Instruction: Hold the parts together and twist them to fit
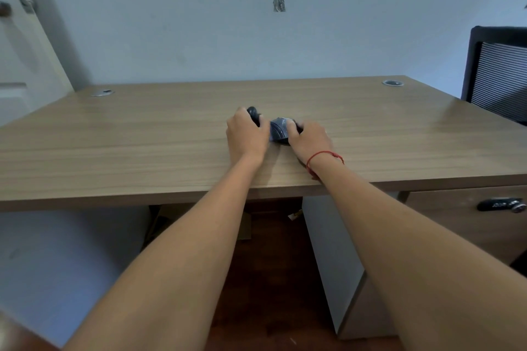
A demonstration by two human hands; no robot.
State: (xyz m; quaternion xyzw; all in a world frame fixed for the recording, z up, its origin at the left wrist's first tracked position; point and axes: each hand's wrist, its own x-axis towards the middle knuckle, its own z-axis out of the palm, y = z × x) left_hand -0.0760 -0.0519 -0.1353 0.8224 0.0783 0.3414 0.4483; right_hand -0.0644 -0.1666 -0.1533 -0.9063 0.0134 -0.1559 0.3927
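Note:
Both my hands are out over the middle of a wooden desk (142, 134). My left hand (246, 134) grips a small dark rounded object (253, 113), mostly hidden by its fingers. My right hand (309, 139), with a red string on the wrist, holds a dark blue-grey rounded piece (278, 130) that rests on the desk between the two hands. What the two dark pieces are I cannot tell; they look like parts of one thing.
Two round cable grommets (102, 92) (393, 82) sit at the desk's back corners. A black mesh chair (499, 74) stands at the right. A drawer unit with a dark handle (500, 204) is under the desk on the right. A door (17, 37) is at the left.

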